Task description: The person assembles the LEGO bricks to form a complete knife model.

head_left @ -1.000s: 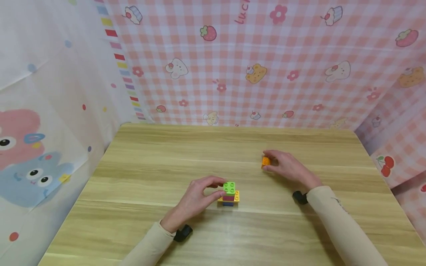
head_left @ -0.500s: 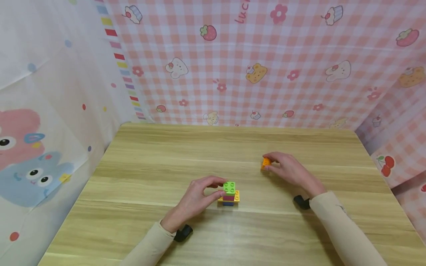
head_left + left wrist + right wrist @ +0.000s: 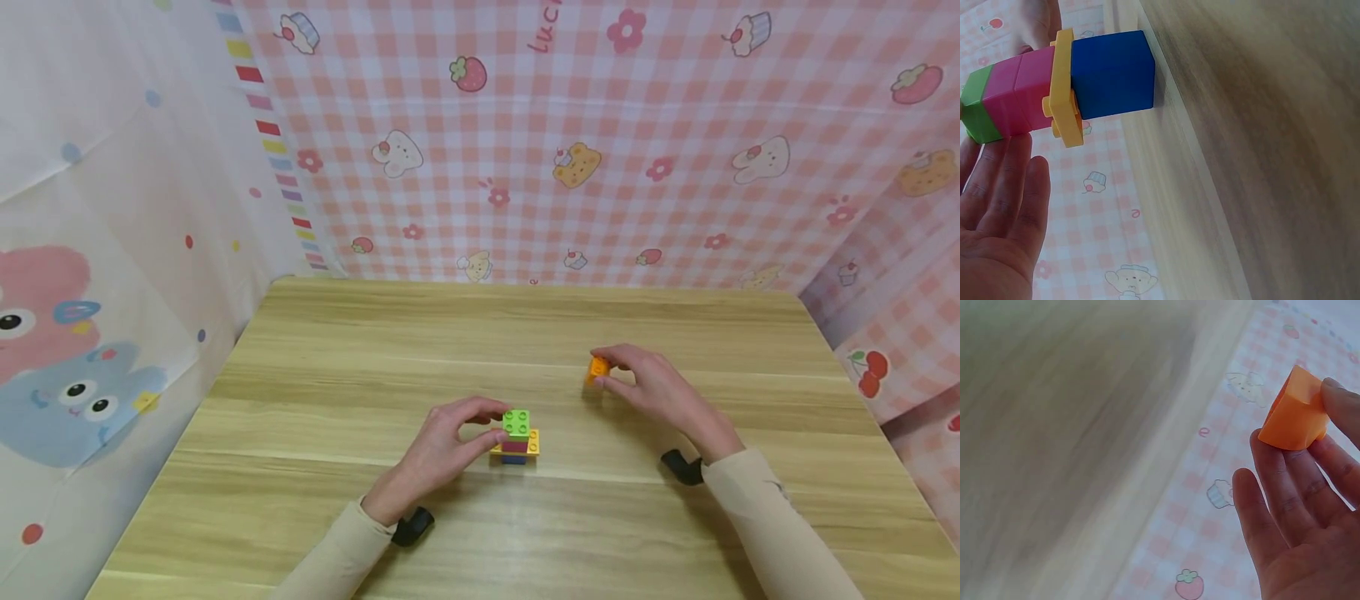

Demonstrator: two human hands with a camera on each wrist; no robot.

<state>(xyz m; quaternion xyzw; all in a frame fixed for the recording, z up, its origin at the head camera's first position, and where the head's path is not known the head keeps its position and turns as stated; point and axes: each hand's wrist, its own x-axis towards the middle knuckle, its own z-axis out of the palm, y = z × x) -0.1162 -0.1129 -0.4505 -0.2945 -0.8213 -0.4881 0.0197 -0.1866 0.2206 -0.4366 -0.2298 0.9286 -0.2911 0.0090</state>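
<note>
A stack of toy building blocks stands upright on the table: a blue block (image 3: pixel 1113 75) at the bottom, a yellow plate (image 3: pixel 1066 90) over it, pink blocks (image 3: pixel 1019 94) above, and a green block (image 3: pixel 517 424) on top. My left hand (image 3: pixel 446 442) holds the stack near its top, thumb on one side and fingers on the other. Farther back and to the right, my right hand (image 3: pixel 660 392) pinches an orange block (image 3: pixel 1297 412) between thumb and fingers. The orange block is off the table, its hollow underside partly showing in the right wrist view.
The wooden table (image 3: pixel 337 333) runs back to a pink checked cloth (image 3: pixel 525 208) behind it. A white printed cloth (image 3: pixel 112 208) hangs on the left. Each wrist carries a black camera strap piece (image 3: pixel 412 527).
My right hand has firmed its pinch on the orange block and raised it slightly, the wrist drawing back a little. The left hand and the stack stay where they were.
</note>
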